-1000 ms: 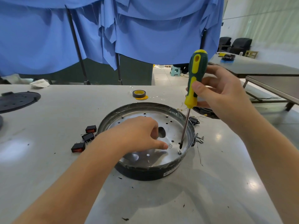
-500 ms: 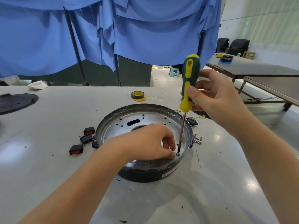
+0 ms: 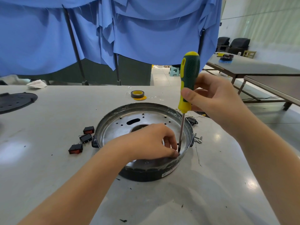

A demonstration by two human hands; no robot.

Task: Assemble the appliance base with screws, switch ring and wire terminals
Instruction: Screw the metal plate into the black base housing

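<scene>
Silver-coloured round metal appliance base [image 3: 141, 120], dish-shaped with a black lower band, sits on the pale grey table [image 3: 48, 176] directly before the person. Right hand [image 3: 215, 101] grips the green-and-yellow-handled screwdriver [image 3: 188, 82], held near upright, tip down at the near-right inner edge of the base. Left hand [image 3: 152, 142] has its fingers curled at the tip, apparently steadying a screw; the screw itself is hidden. Judgement: screw-fastening stage in progress, early to mid task. Three black rocker switches with red faces [image 3: 82, 138] lie loose just left of the base, small silver fasteners [image 3: 198, 139] loose to its right, so switch and terminal work appear outstanding. White label [image 3: 168, 172] on the black band: print too small to read. Yellow-cored tape roll [image 3: 137, 94] shows no legible writing.
</scene>
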